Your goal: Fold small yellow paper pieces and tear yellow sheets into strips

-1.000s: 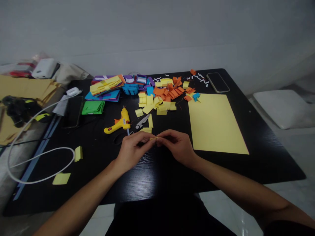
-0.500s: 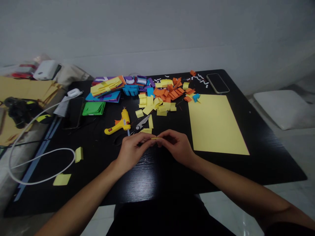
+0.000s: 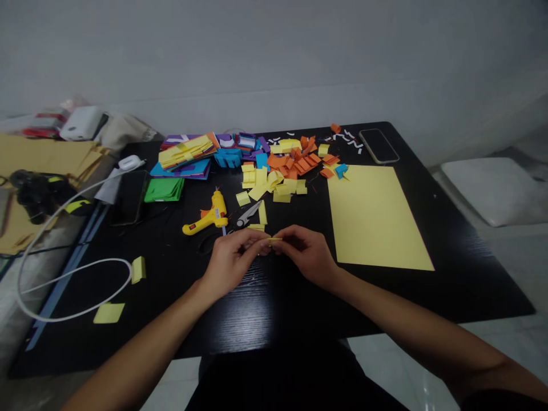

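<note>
A small yellow paper piece [image 3: 274,240] is pinched between the fingertips of both hands, over the black table [image 3: 299,308]. My left hand [image 3: 233,260] closes on its left end, and my right hand [image 3: 306,256] grips its right end. Just beyond my left hand lie scissors [image 3: 248,214] and a yellow glue gun [image 3: 209,216]. Several folded yellow papers [image 3: 259,185] lie farther back, beside a heap of orange pieces [image 3: 297,161]. To the right of my right hand, a large yellow sheet [image 3: 377,220] lies flat.
Stacked coloured papers [image 3: 188,151], green papers [image 3: 165,189] and a dark phone [image 3: 129,197] are at the back left. A white cable [image 3: 128,274] loops near two yellow pieces. Another phone [image 3: 379,145] and white scraps lie at the back right.
The yellow piece shows a little more between my fingertips, and the fingers of my left hand have shifted slightly. The rest of the scene looks the same.
</note>
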A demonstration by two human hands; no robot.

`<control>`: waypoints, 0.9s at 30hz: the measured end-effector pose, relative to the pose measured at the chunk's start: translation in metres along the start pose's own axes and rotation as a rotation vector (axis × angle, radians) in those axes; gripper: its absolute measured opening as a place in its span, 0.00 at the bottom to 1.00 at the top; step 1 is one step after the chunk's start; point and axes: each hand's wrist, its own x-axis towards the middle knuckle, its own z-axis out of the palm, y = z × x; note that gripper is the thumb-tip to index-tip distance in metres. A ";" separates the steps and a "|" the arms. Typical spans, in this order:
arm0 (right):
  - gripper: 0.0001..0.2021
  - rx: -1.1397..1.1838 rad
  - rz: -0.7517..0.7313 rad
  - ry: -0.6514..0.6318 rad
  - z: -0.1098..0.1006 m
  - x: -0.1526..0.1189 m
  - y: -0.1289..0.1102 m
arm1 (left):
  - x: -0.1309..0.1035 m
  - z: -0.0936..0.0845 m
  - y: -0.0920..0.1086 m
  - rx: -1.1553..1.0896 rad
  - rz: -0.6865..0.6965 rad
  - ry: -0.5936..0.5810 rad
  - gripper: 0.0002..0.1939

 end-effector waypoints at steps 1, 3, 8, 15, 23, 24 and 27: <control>0.12 0.005 0.002 -0.003 0.000 0.000 0.000 | 0.000 0.000 0.000 0.015 0.009 0.001 0.07; 0.12 0.013 0.006 -0.006 -0.001 0.000 0.000 | 0.000 0.000 -0.001 0.058 0.039 0.009 0.07; 0.11 0.011 0.005 0.002 -0.001 0.001 -0.002 | 0.000 0.000 0.000 0.168 0.104 0.025 0.05; 0.13 0.054 0.030 -0.016 0.000 0.002 -0.004 | 0.001 -0.003 0.001 0.176 0.129 0.007 0.06; 0.11 0.145 0.076 -0.033 -0.001 0.005 -0.004 | 0.003 0.000 -0.007 0.028 0.032 0.068 0.07; 0.11 0.130 0.065 -0.017 -0.001 0.005 -0.003 | 0.003 0.001 -0.007 -0.035 -0.020 0.082 0.09; 0.11 0.071 0.024 0.029 -0.001 0.004 -0.001 | 0.003 0.005 -0.009 -0.190 -0.124 0.111 0.14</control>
